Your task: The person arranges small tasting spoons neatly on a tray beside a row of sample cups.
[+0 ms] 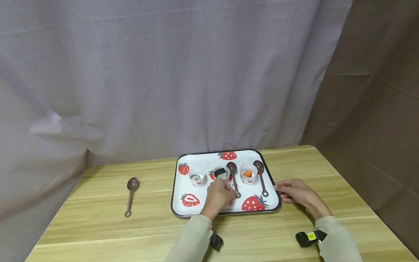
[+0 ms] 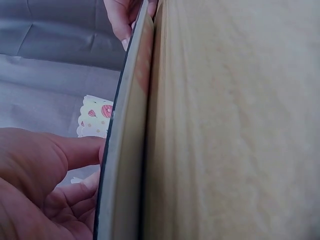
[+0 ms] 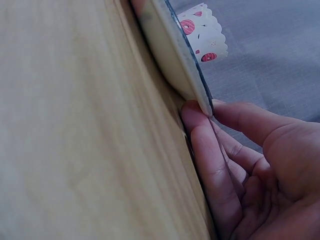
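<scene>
A white strawberry-print tray (image 1: 206,159) with a dark rim lies on the table. My left hand (image 1: 220,194) is over its front middle, fingers curled at the lower handle of a brown spoon (image 1: 232,167); the tray wall hides the fingertips in the left wrist view. My right hand (image 1: 299,194) pinches the tray's right rim, thumb above and fingers beneath. Along the tray stand a left paper cup (image 1: 198,182) with a white roll piece, a middle cup holding a black-and-white rice ball (image 1: 220,173), and a right cup (image 1: 248,180) with an orange piece. Another brown spoon (image 1: 263,182) lies to their right.
A third brown spoon (image 1: 130,196) lies on the wooden table (image 1: 108,229) left of the tray. Grey cloth (image 1: 183,80) hangs behind the table's far edge, and a darker cloth (image 1: 370,120) hangs along the right side.
</scene>
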A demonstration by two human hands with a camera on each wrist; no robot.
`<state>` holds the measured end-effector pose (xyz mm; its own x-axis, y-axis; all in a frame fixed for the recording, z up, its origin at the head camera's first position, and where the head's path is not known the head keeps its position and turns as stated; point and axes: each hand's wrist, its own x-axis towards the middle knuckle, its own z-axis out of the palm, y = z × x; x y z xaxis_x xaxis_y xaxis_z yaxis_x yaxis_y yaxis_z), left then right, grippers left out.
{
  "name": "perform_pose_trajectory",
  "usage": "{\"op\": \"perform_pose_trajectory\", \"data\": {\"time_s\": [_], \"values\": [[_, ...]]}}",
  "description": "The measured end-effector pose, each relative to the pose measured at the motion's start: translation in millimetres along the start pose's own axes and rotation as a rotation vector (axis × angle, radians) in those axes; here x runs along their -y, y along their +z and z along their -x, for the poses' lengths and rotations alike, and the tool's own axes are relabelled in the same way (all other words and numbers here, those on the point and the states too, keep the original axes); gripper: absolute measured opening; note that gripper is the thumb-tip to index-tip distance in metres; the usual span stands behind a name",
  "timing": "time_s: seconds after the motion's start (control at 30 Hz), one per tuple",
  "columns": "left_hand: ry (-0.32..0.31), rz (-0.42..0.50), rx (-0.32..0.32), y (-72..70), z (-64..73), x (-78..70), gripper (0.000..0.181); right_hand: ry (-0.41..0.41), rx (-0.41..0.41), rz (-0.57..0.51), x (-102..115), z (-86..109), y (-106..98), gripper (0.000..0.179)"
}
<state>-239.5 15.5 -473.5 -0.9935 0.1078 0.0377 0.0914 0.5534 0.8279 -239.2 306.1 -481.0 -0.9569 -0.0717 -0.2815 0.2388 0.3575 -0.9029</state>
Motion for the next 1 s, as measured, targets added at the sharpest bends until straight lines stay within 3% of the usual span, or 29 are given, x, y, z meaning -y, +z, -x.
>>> {"op": "perform_pose_trajectory", "data": {"time_s": [0.37, 0.5, 0.63, 0.77, 1.0], "values": [[0.008, -0.062, -0.037, -2.5, 3.9, -4.0, 0.026, 0.001, 0.002, 0.005, -2.3, -1.9, 1.8, 0.044], [0.069, -0.068, -0.005, -12.4, 10.5, -10.8, 0.025, 0.004, 0.005, 0.000, -2.1, -1.7, -1.1, 0.045], [0.171, -0.085, 0.029, -32.6, 19.7, -21.5, 0.022, 0.012, 0.005, -0.006, -0.9, -0.3, -4.3, 0.046], [0.243, -0.117, 0.025, -58.0, 28.3, -32.6, 0.016, 0.007, 0.010, -0.004, -0.4, -0.7, -5.6, 0.049], [0.283, -0.231, -0.038, -104.8, 41.3, -35.6, 0.011, 0.017, 0.007, -0.008, -0.5, -1.6, -0.7, 0.048]]}}
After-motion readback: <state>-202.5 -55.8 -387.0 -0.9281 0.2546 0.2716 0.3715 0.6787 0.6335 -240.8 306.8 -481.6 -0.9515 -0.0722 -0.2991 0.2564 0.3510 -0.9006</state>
